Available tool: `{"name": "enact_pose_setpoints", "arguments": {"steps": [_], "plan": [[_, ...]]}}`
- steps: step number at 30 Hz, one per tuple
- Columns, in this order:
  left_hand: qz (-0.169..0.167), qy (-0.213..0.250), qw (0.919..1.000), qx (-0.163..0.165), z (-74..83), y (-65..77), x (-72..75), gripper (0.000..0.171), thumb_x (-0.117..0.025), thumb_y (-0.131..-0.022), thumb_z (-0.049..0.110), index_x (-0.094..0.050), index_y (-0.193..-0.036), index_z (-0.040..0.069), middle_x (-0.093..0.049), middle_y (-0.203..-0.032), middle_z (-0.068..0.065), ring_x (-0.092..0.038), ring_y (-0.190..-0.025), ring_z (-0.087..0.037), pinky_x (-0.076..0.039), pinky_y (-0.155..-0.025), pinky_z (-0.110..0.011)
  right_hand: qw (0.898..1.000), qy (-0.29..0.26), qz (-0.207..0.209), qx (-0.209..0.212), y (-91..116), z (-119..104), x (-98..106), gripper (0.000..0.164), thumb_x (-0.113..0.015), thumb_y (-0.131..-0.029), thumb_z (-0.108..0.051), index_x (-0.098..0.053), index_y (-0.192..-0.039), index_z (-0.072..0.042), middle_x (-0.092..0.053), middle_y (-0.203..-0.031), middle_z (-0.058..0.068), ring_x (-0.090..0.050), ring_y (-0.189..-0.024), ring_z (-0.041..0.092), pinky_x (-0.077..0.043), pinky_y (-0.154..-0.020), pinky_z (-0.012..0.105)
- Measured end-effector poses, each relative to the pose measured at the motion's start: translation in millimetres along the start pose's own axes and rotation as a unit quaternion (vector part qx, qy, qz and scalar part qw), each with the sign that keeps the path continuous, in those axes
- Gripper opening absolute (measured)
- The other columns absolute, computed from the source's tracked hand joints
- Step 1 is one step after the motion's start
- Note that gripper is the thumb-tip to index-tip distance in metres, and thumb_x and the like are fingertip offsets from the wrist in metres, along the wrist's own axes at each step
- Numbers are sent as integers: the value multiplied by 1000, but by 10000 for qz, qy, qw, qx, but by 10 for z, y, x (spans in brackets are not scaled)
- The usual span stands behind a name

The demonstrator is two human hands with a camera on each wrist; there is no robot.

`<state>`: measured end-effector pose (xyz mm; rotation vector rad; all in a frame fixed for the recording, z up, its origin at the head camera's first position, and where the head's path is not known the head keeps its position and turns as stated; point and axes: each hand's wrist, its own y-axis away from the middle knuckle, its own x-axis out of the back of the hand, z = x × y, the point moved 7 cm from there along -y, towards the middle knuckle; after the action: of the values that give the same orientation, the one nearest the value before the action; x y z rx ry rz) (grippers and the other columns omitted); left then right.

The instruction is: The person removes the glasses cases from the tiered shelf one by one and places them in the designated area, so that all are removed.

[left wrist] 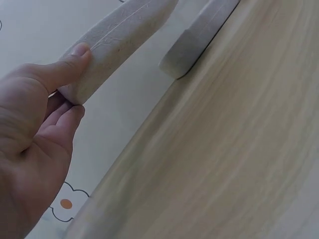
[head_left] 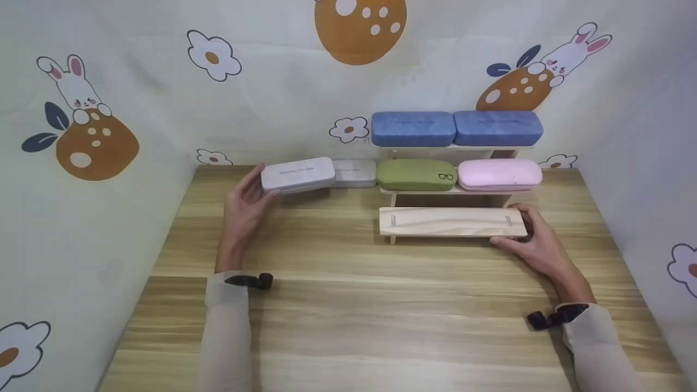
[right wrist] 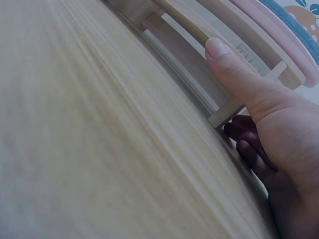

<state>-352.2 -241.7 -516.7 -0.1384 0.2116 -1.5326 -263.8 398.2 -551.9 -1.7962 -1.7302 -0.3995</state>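
My left hand (head_left: 242,212) grips the left end of a light grey glasses case (head_left: 298,174), thumb on the near side. In the left wrist view that case (left wrist: 119,42) is raised off the table, apart from a second grey case (left wrist: 187,52) lying on it. In the head view the second case (head_left: 355,173) is partly hidden behind the held one. My right hand (head_left: 536,242) holds the right end of a tiered wooden display stand (head_left: 452,222) at its bare lowest step. In the right wrist view the thumb (right wrist: 217,49) presses the step's front edge, with the other fingers curled by the leg.
Two blue cases (head_left: 414,129) sit side by side on the top step. On the middle step are a green case (head_left: 416,175) with a glasses mark and a pink case (head_left: 500,174). A patterned cloth (head_left: 272,109) hangs behind the wood-grain table (head_left: 381,305) and along its sides.
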Motion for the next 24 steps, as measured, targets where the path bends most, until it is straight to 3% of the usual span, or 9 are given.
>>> {"name": "enact_pose_setpoints", "arguments": {"steps": [24], "plan": [[512, 126, 9981, 315, -212, -18, 450, 80, -84, -91, 0, -47, -161, 4, -38, -174, -16, -37, -164, -28, -41, -128, -22, 9999, 62, -2, -88, 5, 1, 0, 82, -95, -84, -13, -49, -151, -3, -68, -138, 21, -56, -113, -12, -30, -105, -2]]}}
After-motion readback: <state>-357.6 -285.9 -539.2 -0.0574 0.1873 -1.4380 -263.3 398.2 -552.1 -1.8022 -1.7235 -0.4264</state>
